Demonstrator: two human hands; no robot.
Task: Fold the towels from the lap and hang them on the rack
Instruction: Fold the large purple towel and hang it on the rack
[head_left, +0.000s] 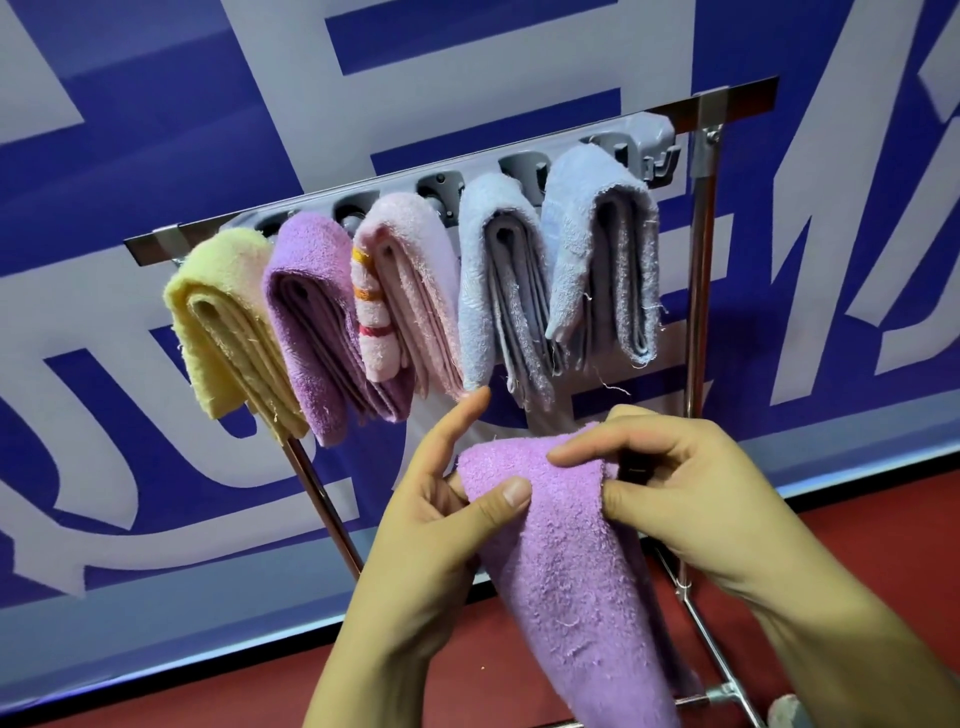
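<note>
Head-cam view, looking down at two bare hands holding a folded lilac towel (561, 551) in front of a metal towel rack (698, 322). Left hand (441, 514) grips the towel's left side near the top fold: thumb pressed on the front, other fingers behind, w/ index finger sticking up straight & free of the cloth. Right hand (691, 483) pinches the towel's right edge betw. thumb & curled fingers, index laid across the top fold. Towel hangs down from both hands toward bottom of frame, below the rack's row of pegs, not touching them. Five folded towels already hang on the rack, side by side, left to right: yellow towel (228, 322), purple towel (311, 306), pink towel (410, 280) w/ a striped end, then two pale blue towels (498, 280), one beside the other. They drape over a grey peg bar (649, 140) fixed to the rack's top rail. Behind: blue wall banner (156, 156) w/ big pale lettering. Red floor (208, 691) below.
</note>
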